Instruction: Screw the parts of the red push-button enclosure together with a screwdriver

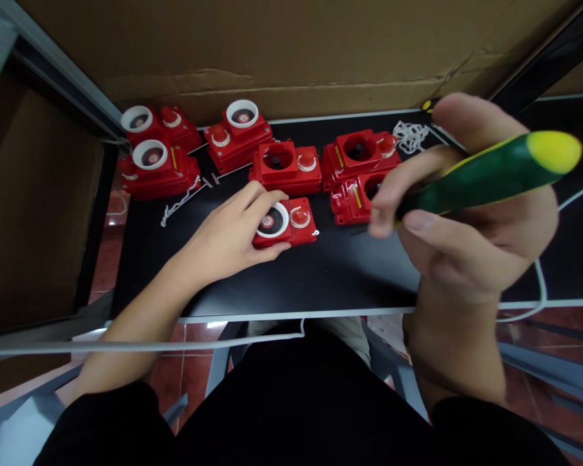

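Observation:
My left hand (240, 230) is wrapped round a red alarm unit (300, 232) lying on the black tabletop, fingers over its top edge and thumb along the lower side. This unit has a white-rimmed round horn and a small red lamp; a small white piece shows at its right corner. Raised on the right, close to the camera, my right hand (476, 233) grips a screwdriver (495, 171) by its green handle with a yellow end. Its shaft is mostly hidden by the fingers. The screwdriver is apart from the held unit.
Several more red alarm units (284, 171) stand along the back of the black table (291, 285), some with white rims, others with bare round openings. White tangled strips (411, 137) lie at the back right. A white cable (541, 285) runs over the right front edge. Cardboard (296, 48) walls the back.

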Demonstrator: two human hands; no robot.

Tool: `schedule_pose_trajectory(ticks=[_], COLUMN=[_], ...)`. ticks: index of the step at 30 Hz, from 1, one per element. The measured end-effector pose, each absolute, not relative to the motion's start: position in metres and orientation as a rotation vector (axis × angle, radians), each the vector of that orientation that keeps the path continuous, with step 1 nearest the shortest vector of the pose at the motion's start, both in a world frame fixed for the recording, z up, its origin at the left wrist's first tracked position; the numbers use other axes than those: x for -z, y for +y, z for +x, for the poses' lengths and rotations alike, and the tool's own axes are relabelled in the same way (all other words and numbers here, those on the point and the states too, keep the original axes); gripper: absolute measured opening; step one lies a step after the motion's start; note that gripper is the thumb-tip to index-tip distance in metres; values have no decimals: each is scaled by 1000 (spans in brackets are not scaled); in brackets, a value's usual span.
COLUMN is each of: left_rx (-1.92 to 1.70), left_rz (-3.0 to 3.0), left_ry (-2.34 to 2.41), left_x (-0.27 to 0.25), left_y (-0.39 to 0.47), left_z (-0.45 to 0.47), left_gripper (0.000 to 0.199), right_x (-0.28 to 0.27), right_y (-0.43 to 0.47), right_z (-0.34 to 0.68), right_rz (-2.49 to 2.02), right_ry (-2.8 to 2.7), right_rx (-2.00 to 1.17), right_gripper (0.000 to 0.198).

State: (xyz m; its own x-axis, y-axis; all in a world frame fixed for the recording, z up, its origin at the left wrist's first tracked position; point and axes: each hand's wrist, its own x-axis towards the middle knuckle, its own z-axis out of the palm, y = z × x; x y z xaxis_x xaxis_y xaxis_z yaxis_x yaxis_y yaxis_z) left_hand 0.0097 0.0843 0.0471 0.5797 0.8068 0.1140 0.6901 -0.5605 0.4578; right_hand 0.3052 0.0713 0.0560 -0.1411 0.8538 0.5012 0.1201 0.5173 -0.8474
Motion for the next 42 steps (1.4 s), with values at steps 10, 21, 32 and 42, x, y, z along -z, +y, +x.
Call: schedule_pose_trajectory(ticks=[10, 21, 32, 42], left_rx=[-513, -548, -427, -433], left_rz=[2397, 2462, 2461, 2405], left_ry=[1155, 1170, 1279, 1287], left_x=[-46, -45, -49, -51], left_y=[85, 89, 87, 88], left_z=[7, -1, -5, -4], left_gripper=[59, 58, 80, 71], right_x=[-55, -70, -81, -81], right_y=[33, 23, 106, 111], right_z=[278, 258, 415, 424], right_rz=[-1461, -1563, -2132, -2168], right_ry=[-2268, -2354, -1876, -1713], right_rx=[-136, -337, 212, 92], right_gripper=[16, 39, 16, 23])
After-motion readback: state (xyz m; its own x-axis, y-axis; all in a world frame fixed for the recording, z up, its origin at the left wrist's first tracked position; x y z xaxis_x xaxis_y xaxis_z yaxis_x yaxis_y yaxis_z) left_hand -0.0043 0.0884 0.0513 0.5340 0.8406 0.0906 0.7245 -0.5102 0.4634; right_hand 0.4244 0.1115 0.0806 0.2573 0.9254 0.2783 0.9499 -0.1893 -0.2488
